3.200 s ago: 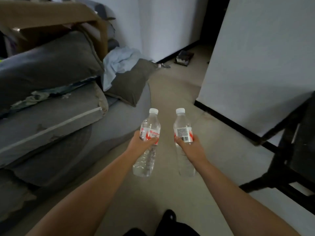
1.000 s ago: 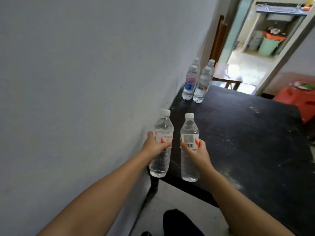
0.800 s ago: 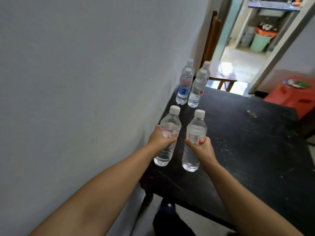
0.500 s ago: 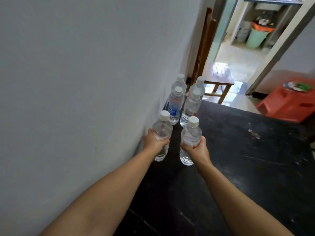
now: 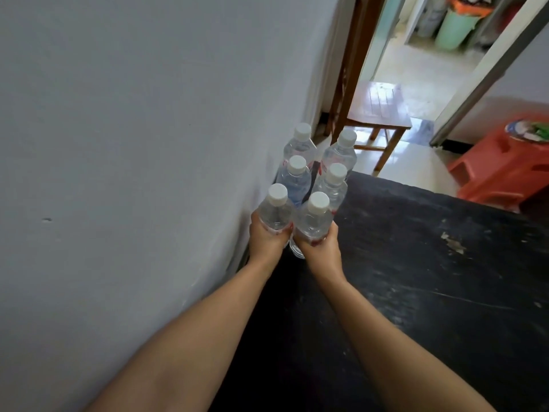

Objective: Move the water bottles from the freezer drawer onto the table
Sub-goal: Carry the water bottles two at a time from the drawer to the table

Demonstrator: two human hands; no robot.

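Each of my hands grips a clear, white-capped water bottle, upright, over the black table (image 5: pixel 430 278) beside the wall. My left hand (image 5: pixel 266 243) is shut on the left bottle (image 5: pixel 274 214). My right hand (image 5: pixel 319 252) is shut on the right bottle (image 5: pixel 313 221). Directly behind them several more bottles (image 5: pixel 335 185) stand in two rows at the table's far left corner. The held bottles almost touch that group. Whether their bases rest on the table I cannot tell; my hands hide them.
A grey wall (image 5: pixel 133 144) runs close along the table's left side. Beyond the far edge stand a wooden chair (image 5: pixel 377 114), an orange plastic stool (image 5: pixel 505 165) and an open doorway with a green bin (image 5: pixel 454 28). The table top is scuffed.
I have walked from the sofa area to the table. Both hands have carried their bottles forward over the table, up against the standing group.
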